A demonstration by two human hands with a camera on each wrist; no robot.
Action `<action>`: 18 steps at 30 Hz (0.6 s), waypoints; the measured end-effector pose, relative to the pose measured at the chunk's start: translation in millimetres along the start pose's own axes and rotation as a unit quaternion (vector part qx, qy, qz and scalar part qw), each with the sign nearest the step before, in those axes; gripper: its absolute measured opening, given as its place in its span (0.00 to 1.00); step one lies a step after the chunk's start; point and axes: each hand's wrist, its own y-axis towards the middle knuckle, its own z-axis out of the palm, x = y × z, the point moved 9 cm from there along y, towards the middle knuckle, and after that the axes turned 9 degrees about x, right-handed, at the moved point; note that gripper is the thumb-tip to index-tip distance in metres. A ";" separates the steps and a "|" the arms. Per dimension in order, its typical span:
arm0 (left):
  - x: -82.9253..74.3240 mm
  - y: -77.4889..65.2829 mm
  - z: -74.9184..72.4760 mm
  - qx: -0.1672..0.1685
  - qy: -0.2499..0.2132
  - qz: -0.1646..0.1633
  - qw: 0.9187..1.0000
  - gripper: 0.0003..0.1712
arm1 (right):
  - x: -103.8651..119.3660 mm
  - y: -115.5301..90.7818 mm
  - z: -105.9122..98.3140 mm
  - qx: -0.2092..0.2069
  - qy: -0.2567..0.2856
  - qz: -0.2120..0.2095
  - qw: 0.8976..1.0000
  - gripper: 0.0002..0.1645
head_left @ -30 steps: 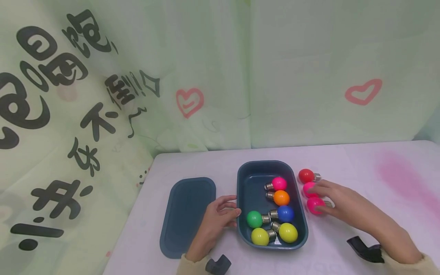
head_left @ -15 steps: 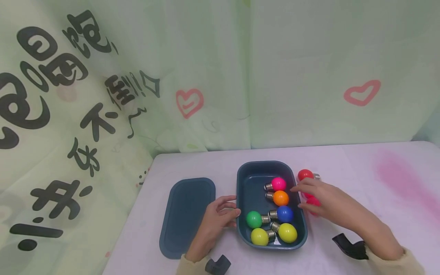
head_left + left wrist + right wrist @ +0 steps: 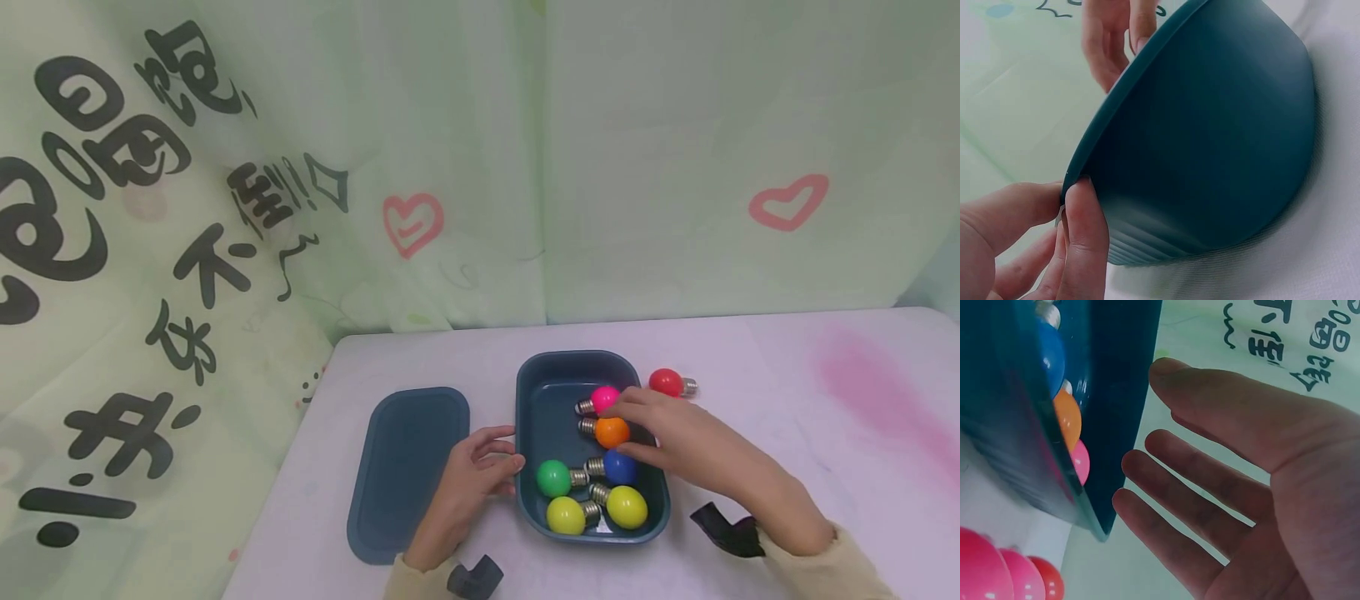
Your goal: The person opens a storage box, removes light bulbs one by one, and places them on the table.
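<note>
A dark blue plastic box (image 3: 542, 417) holds several coloured light bulbs: pink (image 3: 603, 400), orange (image 3: 612, 432), blue (image 3: 621, 468), green (image 3: 553, 477) and yellow ones (image 3: 627, 507). My left hand (image 3: 476, 475) pinches the box's left rim; in the left wrist view the thumb and a finger (image 3: 1087, 219) meet at that edge. Over the box's right side is my right hand (image 3: 686, 433), fingers apart with nothing between them in the right wrist view. A red bulb (image 3: 666, 382) lies beyond it on the table. Two pink bulbs (image 3: 982, 565) outside the box show only in the right wrist view.
A flat dark blue lid (image 3: 408, 475) lies left of the box. The table (image 3: 795, 375) has a pale cloth, and a printed green curtain (image 3: 637, 167) hangs behind it and along the left.
My right hand has left the loose pink bulbs and moved left, over the right part of the box. The left hand keeps its place on the rim.
</note>
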 end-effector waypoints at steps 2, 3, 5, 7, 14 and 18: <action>-0.6 -0.5 0.1 0.000 0.002 0.001 1.000 0.29 | 3.4 2.7 1.5 0.001 0.002 -0.008 1.000 0.24; -0.7 -0.6 0.1 -0.001 0.003 0.001 1.000 0.29 | 4.9 4.0 2.3 0.000 0.001 -0.011 1.000 0.23; -1.1 -1.1 -0.2 -0.002 0.006 0.001 1.000 0.29 | 8.3 6.9 4.4 0.000 0.005 -0.020 1.000 0.23; -1.2 -1.2 -0.4 -0.002 0.007 0.001 1.000 0.29 | 11.8 9.6 6.2 -0.002 0.006 -0.029 1.000 0.24; -0.9 -0.9 -0.4 0.000 0.008 0.001 1.000 0.29 | 23.2 18.8 13.6 0.010 0.009 -0.050 0.999 0.26; 0.0 -0.7 -0.3 0.003 0.007 -0.001 1.000 0.29 | 31.2 22.1 15.5 0.019 0.006 -0.069 0.997 0.26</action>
